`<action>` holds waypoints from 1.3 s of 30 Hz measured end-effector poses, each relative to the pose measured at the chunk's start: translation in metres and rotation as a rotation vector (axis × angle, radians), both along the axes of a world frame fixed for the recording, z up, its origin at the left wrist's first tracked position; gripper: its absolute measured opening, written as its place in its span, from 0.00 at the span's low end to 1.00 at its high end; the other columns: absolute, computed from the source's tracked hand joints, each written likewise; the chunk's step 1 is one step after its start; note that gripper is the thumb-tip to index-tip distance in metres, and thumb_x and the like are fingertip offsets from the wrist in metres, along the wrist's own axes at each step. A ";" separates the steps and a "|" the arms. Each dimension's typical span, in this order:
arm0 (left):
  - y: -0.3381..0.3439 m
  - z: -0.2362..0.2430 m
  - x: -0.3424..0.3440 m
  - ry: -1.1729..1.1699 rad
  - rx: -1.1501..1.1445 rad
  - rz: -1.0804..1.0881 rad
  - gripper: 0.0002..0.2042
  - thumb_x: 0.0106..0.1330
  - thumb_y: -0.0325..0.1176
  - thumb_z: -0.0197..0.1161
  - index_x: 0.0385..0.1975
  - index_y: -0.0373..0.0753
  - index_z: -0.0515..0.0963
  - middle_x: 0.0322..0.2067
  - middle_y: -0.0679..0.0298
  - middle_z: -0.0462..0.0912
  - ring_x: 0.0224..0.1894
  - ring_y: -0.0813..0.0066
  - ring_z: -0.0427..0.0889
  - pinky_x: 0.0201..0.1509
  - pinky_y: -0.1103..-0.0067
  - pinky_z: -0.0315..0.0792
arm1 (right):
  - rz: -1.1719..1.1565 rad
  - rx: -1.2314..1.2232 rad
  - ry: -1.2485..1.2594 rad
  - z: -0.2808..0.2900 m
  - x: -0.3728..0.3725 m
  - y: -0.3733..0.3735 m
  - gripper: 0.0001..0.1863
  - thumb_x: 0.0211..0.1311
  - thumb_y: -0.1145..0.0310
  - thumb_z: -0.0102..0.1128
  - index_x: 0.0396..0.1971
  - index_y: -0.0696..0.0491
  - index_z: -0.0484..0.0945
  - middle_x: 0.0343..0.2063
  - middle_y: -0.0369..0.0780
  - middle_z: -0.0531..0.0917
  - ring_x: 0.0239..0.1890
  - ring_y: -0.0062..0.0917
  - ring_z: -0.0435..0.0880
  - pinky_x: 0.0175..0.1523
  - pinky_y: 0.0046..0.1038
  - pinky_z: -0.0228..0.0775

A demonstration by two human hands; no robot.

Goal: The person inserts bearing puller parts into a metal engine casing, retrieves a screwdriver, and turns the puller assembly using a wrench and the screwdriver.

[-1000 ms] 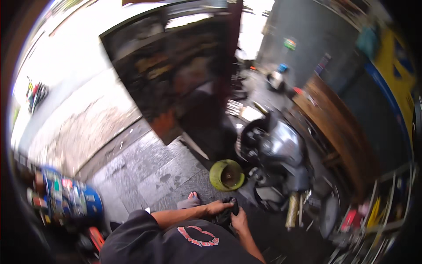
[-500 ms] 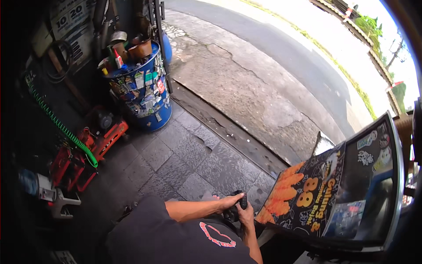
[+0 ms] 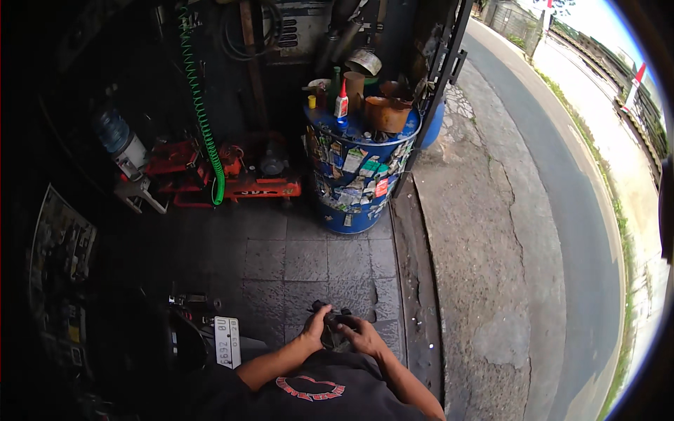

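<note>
In the head view, my left hand (image 3: 314, 326) and my right hand (image 3: 359, 335) are closed around a dark object (image 3: 335, 342), too indistinct to identify, held low in front of my dark shirt (image 3: 316, 393). My right fingers press against its side, while my left thumb lies along its upper part. Just left of my hands is the dark rear of a motorbike (image 3: 186, 337) with a white number plate (image 3: 227, 342). Grey stone floor tiles (image 3: 305, 259) show beyond the object.
A sticker-covered blue drum (image 3: 358, 196) holds cans and bottles, beside a red compressor (image 3: 260, 188) with a green coiled hose (image 3: 207, 126). A water jug (image 3: 112, 130) stands left. A metal gate frame (image 3: 453, 56) and raised threshold (image 3: 414, 266) border the pavement (image 3: 477, 281) and road.
My view has swung round from the motorbike parts and signboard toward the drum and compressor. Both hands still grip the dark object, now with my right fingers shifted onto its side.
</note>
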State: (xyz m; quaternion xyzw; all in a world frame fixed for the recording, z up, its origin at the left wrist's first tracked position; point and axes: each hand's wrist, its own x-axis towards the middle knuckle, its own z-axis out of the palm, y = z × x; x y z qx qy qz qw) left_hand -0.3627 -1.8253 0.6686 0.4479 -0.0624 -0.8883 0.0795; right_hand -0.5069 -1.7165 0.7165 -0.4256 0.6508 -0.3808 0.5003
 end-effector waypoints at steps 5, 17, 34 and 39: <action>-0.040 -0.028 -0.037 0.010 -0.249 0.383 0.18 0.64 0.51 0.63 0.38 0.41 0.80 0.34 0.62 0.84 0.35 0.66 0.85 0.44 0.69 0.80 | 0.269 0.110 0.114 -0.016 -0.109 -0.084 0.21 0.69 0.59 0.58 0.53 0.59 0.81 0.43 0.48 0.88 0.48 0.34 0.87 0.56 0.35 0.75; -0.173 -0.023 -0.045 -0.499 -0.683 0.933 0.14 0.64 0.42 0.62 0.42 0.39 0.78 0.36 0.65 0.80 0.33 0.73 0.81 0.40 0.75 0.73 | -0.192 -0.375 0.880 0.073 -0.296 -0.539 0.29 0.62 0.56 0.66 0.59 0.53 0.72 0.53 0.55 0.73 0.51 0.54 0.80 0.54 0.49 0.75; -0.413 -0.075 -0.079 -0.911 -0.788 0.702 0.22 0.65 0.41 0.64 0.52 0.30 0.76 0.45 0.60 0.79 0.45 0.67 0.78 0.51 0.72 0.72 | -1.523 -1.324 0.425 0.217 -0.623 -0.449 0.22 0.71 0.64 0.63 0.57 0.59 0.70 0.33 0.37 0.79 0.32 0.17 0.76 0.35 0.21 0.70; -0.382 -0.073 -0.156 -1.059 -0.735 0.658 0.26 0.64 0.41 0.65 0.57 0.28 0.75 0.51 0.57 0.80 0.49 0.64 0.79 0.54 0.70 0.72 | -1.356 -0.935 0.239 0.179 -0.895 -0.513 0.35 0.66 0.53 0.68 0.62 0.63 0.68 0.44 0.44 0.81 0.36 0.22 0.80 0.34 0.27 0.74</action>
